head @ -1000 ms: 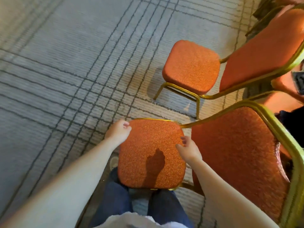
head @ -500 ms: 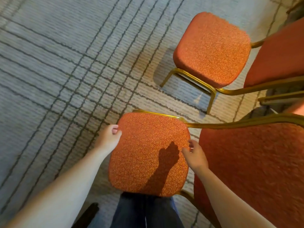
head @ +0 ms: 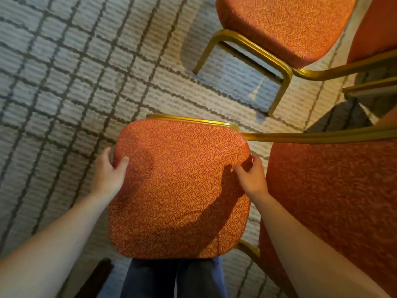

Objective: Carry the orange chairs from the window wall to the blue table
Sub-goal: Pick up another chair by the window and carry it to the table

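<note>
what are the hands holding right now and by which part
The near orange chair, by its seat cushion: the left hand grips the cushion's left edge, the right hand its right edge.

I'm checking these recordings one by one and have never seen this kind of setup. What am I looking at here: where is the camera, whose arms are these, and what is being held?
There is no machine here: a person works with two bare hands. The single camera sits on the person's head and looks forward and down, so the arms reach in from the bottom edge. Below lies a pale carpet with dark grid lines. The left hand grips the near orange chair by the left edge of its seat, and the right hand grips it by the right edge, thumbs on top. Its gold-framed backrest stands at the right. A second orange chair stands beyond it, untouched. The person's dark blue trousers show below the seat.
</note>
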The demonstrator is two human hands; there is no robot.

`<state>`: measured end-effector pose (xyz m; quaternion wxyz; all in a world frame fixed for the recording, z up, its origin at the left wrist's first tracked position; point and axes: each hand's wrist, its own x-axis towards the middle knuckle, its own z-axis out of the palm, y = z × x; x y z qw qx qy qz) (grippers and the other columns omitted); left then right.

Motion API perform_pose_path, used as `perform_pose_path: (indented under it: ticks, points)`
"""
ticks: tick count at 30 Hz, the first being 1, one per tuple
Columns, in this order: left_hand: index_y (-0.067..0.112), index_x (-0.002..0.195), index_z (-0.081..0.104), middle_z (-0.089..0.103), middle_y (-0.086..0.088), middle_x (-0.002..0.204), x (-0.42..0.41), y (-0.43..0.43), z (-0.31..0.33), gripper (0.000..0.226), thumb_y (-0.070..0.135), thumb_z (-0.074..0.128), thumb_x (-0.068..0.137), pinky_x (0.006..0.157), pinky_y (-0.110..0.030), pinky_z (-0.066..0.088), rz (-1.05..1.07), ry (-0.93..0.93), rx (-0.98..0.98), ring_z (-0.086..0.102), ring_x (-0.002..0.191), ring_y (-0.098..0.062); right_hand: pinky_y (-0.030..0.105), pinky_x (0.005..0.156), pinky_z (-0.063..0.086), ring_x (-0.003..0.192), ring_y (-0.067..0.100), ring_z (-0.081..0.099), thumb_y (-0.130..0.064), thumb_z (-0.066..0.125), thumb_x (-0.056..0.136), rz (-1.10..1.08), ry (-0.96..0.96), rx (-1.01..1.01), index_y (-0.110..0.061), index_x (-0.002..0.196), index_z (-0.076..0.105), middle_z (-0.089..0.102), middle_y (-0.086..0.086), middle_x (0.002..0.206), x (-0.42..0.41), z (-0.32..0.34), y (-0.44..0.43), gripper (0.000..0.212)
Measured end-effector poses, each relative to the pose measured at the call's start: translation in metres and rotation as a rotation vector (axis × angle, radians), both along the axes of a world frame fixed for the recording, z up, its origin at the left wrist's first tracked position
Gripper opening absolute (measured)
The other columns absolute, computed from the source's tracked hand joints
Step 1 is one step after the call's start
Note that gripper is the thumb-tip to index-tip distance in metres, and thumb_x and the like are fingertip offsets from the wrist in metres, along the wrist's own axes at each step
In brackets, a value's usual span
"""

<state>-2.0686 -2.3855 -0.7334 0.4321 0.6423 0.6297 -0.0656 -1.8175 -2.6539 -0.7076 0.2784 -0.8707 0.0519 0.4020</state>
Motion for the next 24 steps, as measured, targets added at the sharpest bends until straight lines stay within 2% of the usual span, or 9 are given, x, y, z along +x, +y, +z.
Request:
perform_pose_path:
  ticks: [2,4,8,11,14,17,20,22,24]
  points:
    - [0.002,0.137,0.043,0.053,-0.021,0.133,-0.001,-0.004,-0.005,0.056,0.032,0.060,0.093,0.106,-0.042,0.039,0.037,-0.012,-0.020,0.052,0.122,-0.032,0.047,0.101,0.047,0.116,0.028,0.059,-0.039,0.071,0.084,-0.030,-0.018,0.012,-0.018,0.131,0.049,0.061,0.007,0.127,0.000,-0.008,-0.001,0.056]
    - [0.003,0.130,0.051,0.058,-0.021,0.125,0.001,-0.008,-0.011,0.054,0.042,0.056,0.093,0.099,-0.043,0.042,0.058,-0.033,-0.035,0.056,0.116,-0.034,0.046,0.102,0.046,0.117,0.027,0.058,-0.037,0.070,0.088,-0.063,-0.018,0.023,-0.018,0.130,0.049,0.061,0.007,0.127,0.000,-0.017,-0.005,0.051]
    - [0.003,0.124,0.055,0.059,-0.021,0.125,0.007,-0.011,-0.017,0.055,0.049,0.049,0.095,0.096,-0.039,0.041,0.148,0.002,-0.037,0.055,0.116,-0.033,0.040,0.104,0.045,0.117,0.022,0.059,-0.040,0.071,0.088,-0.149,0.040,0.063,-0.015,0.137,0.047,0.061,0.005,0.129,-0.002,-0.030,-0.013,0.060]
    - [0.003,0.123,0.056,0.059,-0.021,0.125,0.013,-0.012,-0.016,0.059,0.053,0.047,0.094,0.092,-0.036,0.041,0.194,0.034,-0.010,0.055,0.116,-0.032,0.038,0.103,0.047,0.116,0.020,0.059,-0.045,0.075,0.083,-0.224,0.083,0.082,-0.014,0.140,0.047,0.061,0.003,0.129,-0.005,-0.037,-0.019,0.071]
    - [0.005,0.123,0.058,0.062,-0.015,0.121,0.010,-0.013,-0.018,0.058,0.054,0.048,0.093,0.088,-0.031,0.042,0.209,0.013,-0.017,0.057,0.113,-0.026,0.041,0.102,0.050,0.109,0.018,0.065,-0.060,0.079,0.068,-0.270,0.111,0.063,-0.017,0.133,0.056,0.067,0.001,0.122,-0.006,-0.043,-0.024,0.081]
    - [0.009,0.127,0.058,0.060,-0.004,0.114,0.010,-0.014,-0.017,0.058,0.056,0.049,0.092,0.085,-0.023,0.041,0.228,-0.012,-0.032,0.055,0.105,-0.015,0.041,0.098,0.052,0.099,0.017,0.069,-0.073,0.076,0.050,-0.299,0.152,0.049,-0.026,0.112,0.067,0.073,-0.004,0.110,-0.006,-0.047,-0.027,0.078]
    - [0.013,0.124,0.061,0.063,-0.001,0.110,0.009,-0.012,-0.019,0.068,0.067,0.054,0.083,0.091,-0.027,0.046,0.283,-0.048,-0.084,0.059,0.106,-0.015,0.041,0.098,0.052,0.099,0.017,0.070,-0.076,0.074,0.051,-0.281,0.198,0.050,-0.030,0.113,0.068,0.074,-0.007,0.108,-0.005,-0.050,-0.029,0.078]
    - [0.015,0.122,0.062,0.064,0.001,0.109,0.008,-0.011,-0.019,0.074,0.073,0.055,0.077,0.091,-0.029,0.049,0.304,-0.055,-0.114,0.061,0.104,-0.016,0.040,0.098,0.052,0.099,0.017,0.069,-0.073,0.075,0.060,-0.270,0.229,0.050,-0.031,0.113,0.068,0.074,-0.007,0.108,-0.004,-0.051,-0.030,0.068]
    - [0.014,0.127,0.060,0.063,0.001,0.112,0.009,-0.010,-0.022,0.068,0.066,0.052,0.084,0.086,-0.026,0.047,0.320,-0.056,-0.164,0.060,0.102,-0.014,0.037,0.095,0.052,0.097,0.016,0.069,-0.066,0.074,0.071,-0.274,0.264,0.060,-0.033,0.104,0.068,0.073,-0.007,0.105,-0.003,-0.051,-0.030,0.047]
